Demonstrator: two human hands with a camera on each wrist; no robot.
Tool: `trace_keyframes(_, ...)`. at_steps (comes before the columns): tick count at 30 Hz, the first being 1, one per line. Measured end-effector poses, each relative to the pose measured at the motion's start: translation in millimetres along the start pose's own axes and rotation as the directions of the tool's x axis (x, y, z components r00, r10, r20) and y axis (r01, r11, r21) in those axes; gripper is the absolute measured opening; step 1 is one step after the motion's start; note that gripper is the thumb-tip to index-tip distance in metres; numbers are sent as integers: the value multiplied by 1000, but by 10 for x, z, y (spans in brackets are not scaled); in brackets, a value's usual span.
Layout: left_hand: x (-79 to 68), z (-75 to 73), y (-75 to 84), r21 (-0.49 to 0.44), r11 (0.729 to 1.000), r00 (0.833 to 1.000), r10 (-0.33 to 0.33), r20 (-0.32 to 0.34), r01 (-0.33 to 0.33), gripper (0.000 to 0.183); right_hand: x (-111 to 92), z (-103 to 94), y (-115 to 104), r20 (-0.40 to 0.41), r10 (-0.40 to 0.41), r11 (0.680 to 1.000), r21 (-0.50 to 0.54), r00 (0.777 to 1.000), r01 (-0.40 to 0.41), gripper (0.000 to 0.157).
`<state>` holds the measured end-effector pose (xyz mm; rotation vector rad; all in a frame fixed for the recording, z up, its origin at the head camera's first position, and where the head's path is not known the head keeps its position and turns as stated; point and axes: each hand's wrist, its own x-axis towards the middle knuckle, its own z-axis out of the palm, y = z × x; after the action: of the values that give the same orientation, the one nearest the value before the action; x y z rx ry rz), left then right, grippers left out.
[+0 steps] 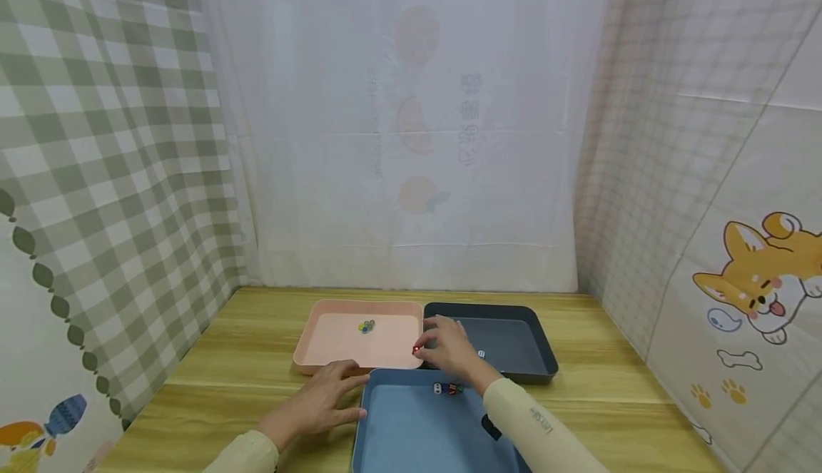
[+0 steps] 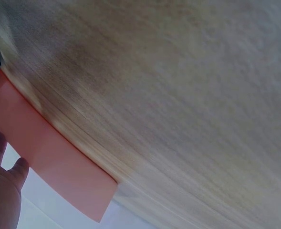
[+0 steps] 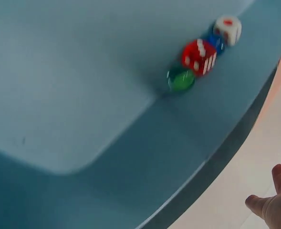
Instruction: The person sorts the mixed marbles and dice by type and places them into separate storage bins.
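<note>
My right hand (image 1: 449, 348) pinches a red die (image 1: 416, 350) at its fingertips, over the edge between the pink tray (image 1: 334, 352) and the dark tray (image 1: 539, 348). In the right wrist view the die does not show; only spread fingers (image 3: 278, 179) appear at the edge. Along the far wall of the blue tray (image 1: 417, 430) lie a white die (image 3: 227, 29), a blue marble (image 3: 216, 44), another red die (image 3: 199, 57) and a green marble (image 3: 181, 78). My left hand (image 1: 324, 398) has relaxed fingers, with its fingertips at the blue tray's left rim.
Several glass marbles (image 1: 366, 327) sit together in the pink tray. A white die (image 1: 481, 354) lies in the dark tray. The trays stand on a wood-grain table (image 1: 244, 359). Cloth curtains (image 1: 411, 259) hang behind and on both sides.
</note>
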<state>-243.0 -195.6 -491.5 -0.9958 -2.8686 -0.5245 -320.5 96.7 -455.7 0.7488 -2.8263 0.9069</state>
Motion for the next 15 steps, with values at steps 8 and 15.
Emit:
trace_keyframes(8,6,15,-30,1,1000,1000,7,5,-7,66,27,-180,258,-103,96,992,-75,990,-104,4)
trace_keyframes(15,6,2,-15,-3,1000,1000,-6,19,6,66,2,-424,518,-162,165,972,-139,973,-188,8)
